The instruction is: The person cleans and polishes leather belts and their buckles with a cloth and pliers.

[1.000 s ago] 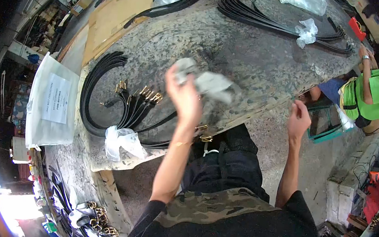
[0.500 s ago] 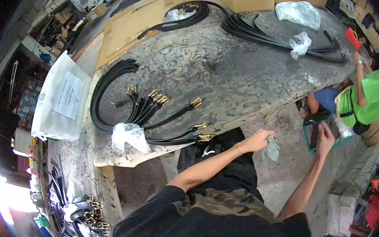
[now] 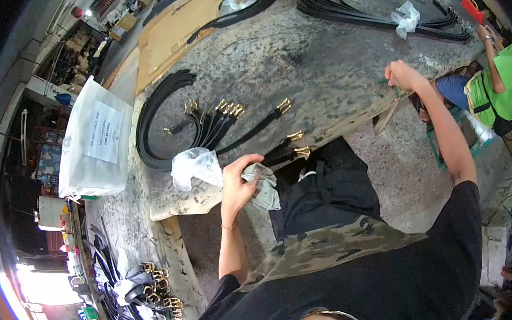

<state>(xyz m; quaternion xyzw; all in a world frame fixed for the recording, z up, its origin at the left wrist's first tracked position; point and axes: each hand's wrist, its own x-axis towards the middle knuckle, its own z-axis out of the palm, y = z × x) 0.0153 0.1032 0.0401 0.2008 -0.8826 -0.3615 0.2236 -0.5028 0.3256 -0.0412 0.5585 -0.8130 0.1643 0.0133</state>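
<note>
My left hand (image 3: 237, 184) is closed round a crumpled grey-green cloth (image 3: 264, 188), close to the table's near edge. Right beside it are a clear plastic wrap (image 3: 195, 168) and a bundle of black belts (image 3: 154, 116) with gold-coloured buckles (image 3: 230, 108), fanned out on the table. Stretched out to the right, my right hand (image 3: 404, 75) has its fingers curled together above the table's right edge. A thin greenish bit shows by those fingers, too small to name.
A white bin (image 3: 98, 141) with a paper label stands left. More belts (image 3: 375, 19) lie at the back of the worn table (image 3: 312, 62). A person in a green shirt (image 3: 511, 84) sits at right. Buckled belts (image 3: 159, 285) lie piled lower left.
My left hand has swung left with the cloth, from over my lap to the belts' plastic wrap. My right hand has risen from beside the green crate to the table edge.
</note>
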